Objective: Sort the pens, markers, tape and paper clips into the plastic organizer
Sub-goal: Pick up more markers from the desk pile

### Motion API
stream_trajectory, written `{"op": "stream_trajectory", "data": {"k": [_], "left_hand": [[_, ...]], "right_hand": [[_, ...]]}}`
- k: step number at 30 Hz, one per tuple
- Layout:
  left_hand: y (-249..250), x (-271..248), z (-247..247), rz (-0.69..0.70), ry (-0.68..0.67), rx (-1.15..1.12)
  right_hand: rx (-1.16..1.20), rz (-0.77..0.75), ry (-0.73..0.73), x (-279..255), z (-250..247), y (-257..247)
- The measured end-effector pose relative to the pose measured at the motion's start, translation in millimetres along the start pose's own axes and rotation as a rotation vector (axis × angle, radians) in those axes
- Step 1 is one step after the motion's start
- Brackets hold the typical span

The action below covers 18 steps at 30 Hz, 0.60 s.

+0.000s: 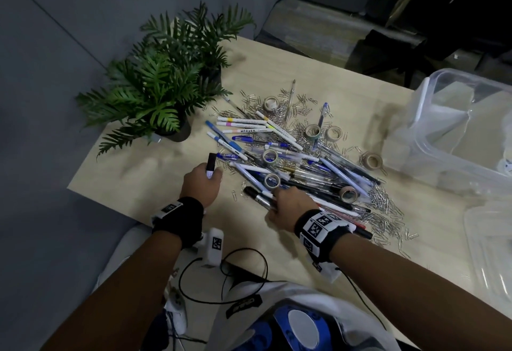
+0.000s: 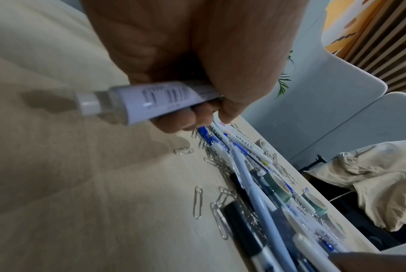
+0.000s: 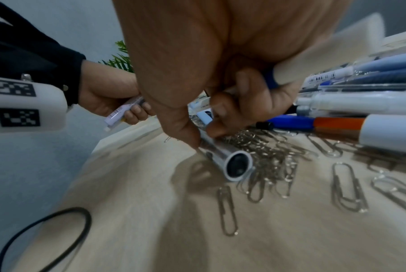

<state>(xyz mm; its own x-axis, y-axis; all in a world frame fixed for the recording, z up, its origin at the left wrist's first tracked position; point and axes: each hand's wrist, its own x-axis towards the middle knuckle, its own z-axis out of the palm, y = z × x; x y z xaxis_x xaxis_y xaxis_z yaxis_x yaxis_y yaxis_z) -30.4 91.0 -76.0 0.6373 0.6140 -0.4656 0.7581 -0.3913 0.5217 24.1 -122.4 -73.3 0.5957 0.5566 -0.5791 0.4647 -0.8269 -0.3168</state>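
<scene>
Your left hand is wrapped round one white marker w/ a black cap, lifted off the tabletop at the near-left edge of the pile. Your right hand is curled down on the pile's near edge, thumb and fingertips pinching a silver-barrelled marker that lies partly on loose paper clips; a white pen is also caught under the fingers, so you've prob. got more than one item there.

The organizer sits open at the far right, well apart from both hands; its lid lies near-right on the tabletop.

To do this grab well:
- Settle the right-hand pinch on the barrel itself, not the clips under it. Lift slowly & let any clips drop off before moving.
- If the extra pen comes too, fine, but only if it's the same sort; otherwise let it go.
- Keep the tape rolls out of the sweep, they sit on top of the pens and look likely to roll.
- Carry both hands' markers over together, one compartment, tips same way.
</scene>
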Motion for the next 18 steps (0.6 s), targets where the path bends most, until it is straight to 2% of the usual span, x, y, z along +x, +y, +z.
{"op": "stream_trajectory", "data": {"k": [6, 13, 18], "left_hand": [[10, 6, -1, 0.087, -0.040, 0.037], [20, 14, 1, 0.161, -0.013, 0.041], [37, 26, -3, 0.288, 0.031, 0.159]], "right_hand": [[-0.044, -0.006, -0.049, -5, -4, 7], [-0.012, -0.055, -0.048, -10, -1, 19], [0.165, -0.092, -0.090, -13, -4, 21]]}}
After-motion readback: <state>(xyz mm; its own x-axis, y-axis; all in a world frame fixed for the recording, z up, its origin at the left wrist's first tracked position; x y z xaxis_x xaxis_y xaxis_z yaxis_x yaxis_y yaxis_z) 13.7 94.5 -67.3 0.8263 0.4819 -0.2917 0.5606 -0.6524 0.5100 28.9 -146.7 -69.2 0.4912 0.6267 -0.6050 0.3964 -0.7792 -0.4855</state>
